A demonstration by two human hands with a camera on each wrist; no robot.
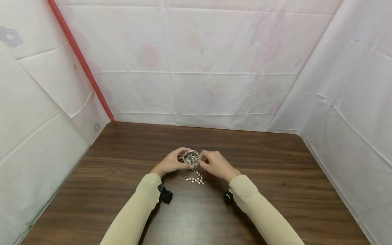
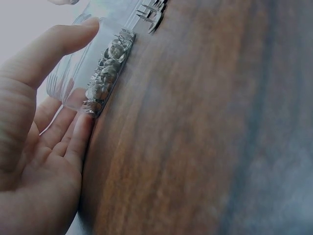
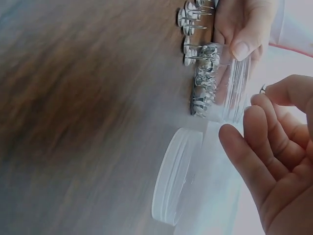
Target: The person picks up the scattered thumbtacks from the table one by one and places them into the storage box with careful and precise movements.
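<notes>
A clear round jar (image 1: 186,157) with many silver thumbtacks (image 1: 191,159) inside stands upright on the table. My left hand (image 1: 171,162) grips it from the left; in the left wrist view the thumb (image 2: 73,39) presses its side and the fingers curl behind. Close to the jar's right side is my right hand (image 1: 216,164). Between its thumb and index finger it pinches a thumbtack (image 3: 263,89), mostly hidden by the fingertips, level with the jar's mouth in the right wrist view. Several loose thumbtacks (image 1: 196,180) lie points-up in front of the jar.
A clear screw lid (image 3: 166,183) lies on the table beside the jar in the right wrist view. The dark wooden table (image 1: 128,190) is bordered by pale patterned cloth (image 1: 196,68) at the back and both sides.
</notes>
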